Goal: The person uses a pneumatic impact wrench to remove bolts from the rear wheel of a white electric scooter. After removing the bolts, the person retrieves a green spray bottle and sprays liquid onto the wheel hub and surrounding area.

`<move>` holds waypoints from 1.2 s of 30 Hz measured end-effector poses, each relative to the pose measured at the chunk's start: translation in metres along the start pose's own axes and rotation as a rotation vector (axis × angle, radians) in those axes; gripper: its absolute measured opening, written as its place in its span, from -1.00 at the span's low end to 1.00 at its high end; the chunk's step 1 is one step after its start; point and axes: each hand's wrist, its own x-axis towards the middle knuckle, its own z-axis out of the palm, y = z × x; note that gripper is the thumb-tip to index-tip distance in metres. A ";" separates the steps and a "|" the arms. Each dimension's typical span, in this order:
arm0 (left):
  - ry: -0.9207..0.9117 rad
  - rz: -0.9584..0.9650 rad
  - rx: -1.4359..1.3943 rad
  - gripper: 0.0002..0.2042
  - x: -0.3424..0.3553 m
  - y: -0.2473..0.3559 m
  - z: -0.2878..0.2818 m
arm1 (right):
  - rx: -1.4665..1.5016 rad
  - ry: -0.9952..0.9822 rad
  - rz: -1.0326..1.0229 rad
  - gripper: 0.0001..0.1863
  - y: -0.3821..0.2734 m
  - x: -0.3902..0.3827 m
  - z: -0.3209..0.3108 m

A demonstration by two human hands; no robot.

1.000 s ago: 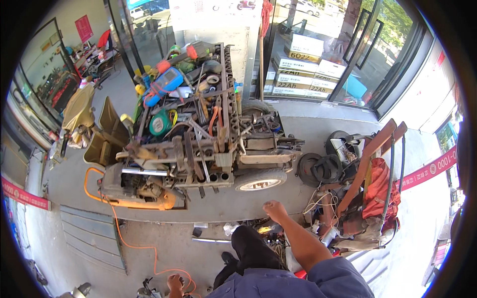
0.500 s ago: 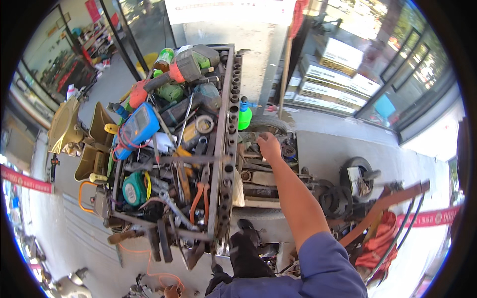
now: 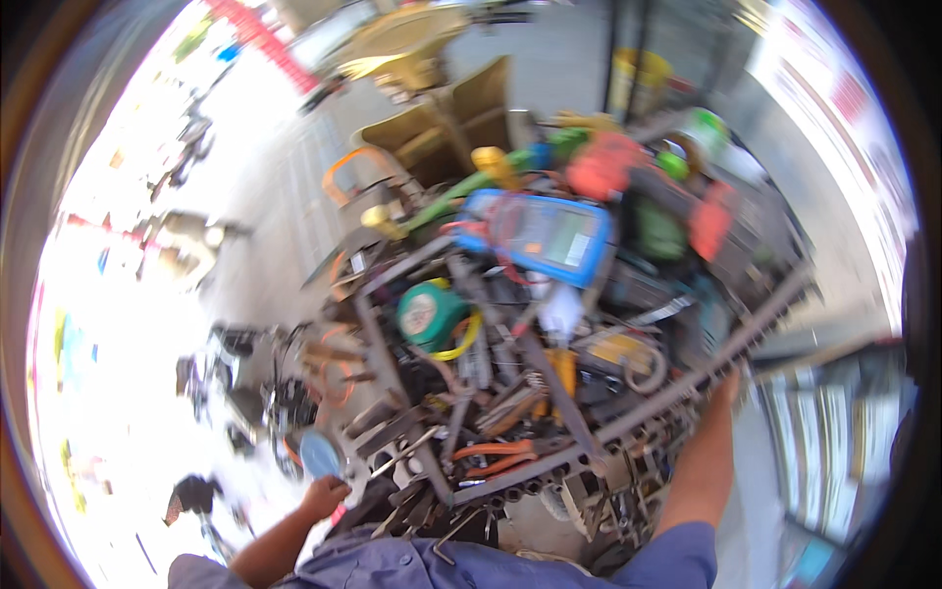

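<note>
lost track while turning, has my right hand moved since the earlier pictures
Yes: your right hand has moved in toward the holed metal rail, from farther out beside it.

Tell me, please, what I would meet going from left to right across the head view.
The bare left hand, a round green tape measure, a blue rectangular multimeter, the bare right hand.

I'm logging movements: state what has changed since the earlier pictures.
The view has swung left. The right hand is now by the tool tray's right edge; the left hand shows higher, beside a round blue thing. Blur hides whether either grips anything. Blue meter, green tape measure and orange-handled pliers still lie in the tray.
</note>
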 end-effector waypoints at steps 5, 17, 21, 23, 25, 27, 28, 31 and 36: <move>-0.042 -0.076 0.007 -0.60 -0.027 0.009 0.010 | -0.789 0.053 -0.314 -0.43 -0.020 -0.002 -0.003; -0.067 -0.021 -0.237 -0.63 -0.008 -0.016 0.031 | -1.352 0.227 -0.604 -0.41 -0.077 -0.180 -0.075; -0.103 -0.008 -0.295 -0.62 0.023 -0.063 0.038 | -1.989 0.061 -1.240 -0.57 -0.109 -0.185 -0.197; -0.126 -0.015 -0.269 -0.61 0.044 -0.089 0.035 | -2.207 -0.052 -1.328 -0.63 -0.103 -0.215 -0.201; -0.125 -0.016 -0.289 -0.61 0.064 -0.116 0.037 | -2.126 -0.139 -0.913 -0.56 -0.093 -0.278 -0.207; -0.117 0.010 -0.341 -0.61 0.093 -0.153 0.038 | -2.085 -0.151 -0.742 -0.56 -0.043 -0.348 -0.179; -0.117 0.021 -0.363 -0.61 0.110 -0.173 0.039 | -2.079 -0.180 -0.700 -0.56 -0.010 -0.384 -0.164; -0.102 0.044 -0.422 -0.61 0.147 -0.237 0.032 | -2.099 -0.340 -0.587 -0.55 0.111 -0.475 -0.115; 0.122 -0.263 -0.707 -0.62 0.157 -0.389 0.003 | -2.122 -0.765 -0.353 -0.52 0.311 -0.586 -0.020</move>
